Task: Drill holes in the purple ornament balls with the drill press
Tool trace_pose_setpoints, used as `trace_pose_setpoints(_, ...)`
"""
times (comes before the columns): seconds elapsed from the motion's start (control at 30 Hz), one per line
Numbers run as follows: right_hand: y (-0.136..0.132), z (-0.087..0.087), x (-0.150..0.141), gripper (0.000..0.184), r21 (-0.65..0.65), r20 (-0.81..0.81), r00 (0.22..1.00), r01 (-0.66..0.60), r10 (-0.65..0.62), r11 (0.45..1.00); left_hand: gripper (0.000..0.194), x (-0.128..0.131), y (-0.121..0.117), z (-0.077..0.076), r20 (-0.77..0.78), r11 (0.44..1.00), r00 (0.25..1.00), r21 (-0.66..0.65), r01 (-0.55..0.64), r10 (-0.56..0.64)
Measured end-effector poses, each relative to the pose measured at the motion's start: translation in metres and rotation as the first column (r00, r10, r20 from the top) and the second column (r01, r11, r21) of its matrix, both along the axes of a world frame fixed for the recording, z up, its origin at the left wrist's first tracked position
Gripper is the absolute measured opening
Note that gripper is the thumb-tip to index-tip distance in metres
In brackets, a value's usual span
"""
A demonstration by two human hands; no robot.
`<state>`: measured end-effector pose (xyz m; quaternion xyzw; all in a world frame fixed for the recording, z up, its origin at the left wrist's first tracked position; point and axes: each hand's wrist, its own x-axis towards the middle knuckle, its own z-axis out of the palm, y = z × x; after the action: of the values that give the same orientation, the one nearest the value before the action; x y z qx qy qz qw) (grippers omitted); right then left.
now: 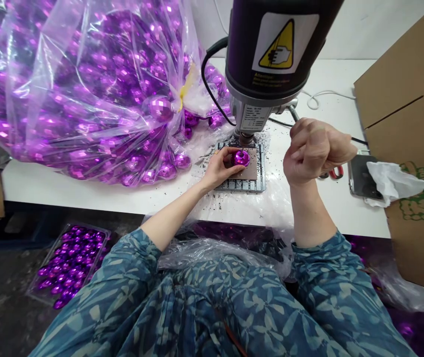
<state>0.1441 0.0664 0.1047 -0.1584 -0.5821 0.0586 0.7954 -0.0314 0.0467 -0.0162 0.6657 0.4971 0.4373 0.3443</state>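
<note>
Under the chuck of a drill press (267,89), a shiny purple ball (242,158) rests on a brown board (249,173). My left hand (221,166) grips the ball from its left side, thumb in front and fingers behind. The drill bit (242,146) is at the top of the ball; whether it has entered cannot be made out. To the right of the motor, my right hand (312,148) is closed in a fist around the drill press lever (293,113), most of which the fingers hide. The slotted metal base plate (260,184) lies beneath the board.
A large clear bag (96,94) of purple balls fills the left side of the white table (96,193). Below it stands a clear tray (103,237) of balls. At right are a phone (362,176), white tissue (390,181), red-handled scissors (336,172) and a cardboard box (408,114). Dark shavings surround the base.
</note>
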Motion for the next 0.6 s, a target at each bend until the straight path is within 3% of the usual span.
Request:
trace_pose_setpoints(0.1,-0.002,-0.002,-0.002,0.080,-0.003,0.000,1.000,0.010,-0.010,1.000,0.054,0.000,0.000,0.001,-0.002,1.000,1.000,-0.008,-0.006,0.006)
trace_pose_setpoints(0.17,-0.005,0.008,-0.006,0.081,-0.022,-0.021,1.000,0.013,-0.014,1.000,0.053,0.001,-0.001,0.003,0.004,1.000,1.000,-0.014,-0.008,0.008)
trace_pose_setpoints(0.3,-0.004,0.059,-0.015,0.072,-0.124,-0.094,0.995,-0.027,0.016,0.992,0.051,0.005,-0.005,0.007,0.055,0.998,0.998,-0.053,-0.032,0.035)
trace_pose_setpoints(0.4,0.008,0.099,-0.018,0.056,-0.391,-0.229,0.959,-0.249,0.168,0.886,0.048,0.010,-0.012,0.015,0.018,0.994,0.994,-0.016,-0.111,0.111)
trace_pose_setpoints(0.5,0.019,0.118,-0.018,0.057,-0.518,-0.274,0.945,-0.302,0.179,0.801,0.046,0.006,-0.029,0.030,-0.091,0.978,0.977,0.097,-0.184,0.193)
trace_pose_setpoints(0.53,0.021,0.119,-0.018,0.056,-0.534,-0.276,0.945,-0.305,0.178,0.789,0.043,0.002,-0.039,0.036,-0.138,0.982,0.976,0.109,-0.153,0.167)
trace_pose_setpoints(0.6,0.022,0.118,-0.018,0.056,-0.545,-0.265,0.947,-0.304,0.184,0.781,0.036,-0.009,-0.063,0.050,-0.257,0.998,0.966,0.044,0.044,-0.031)
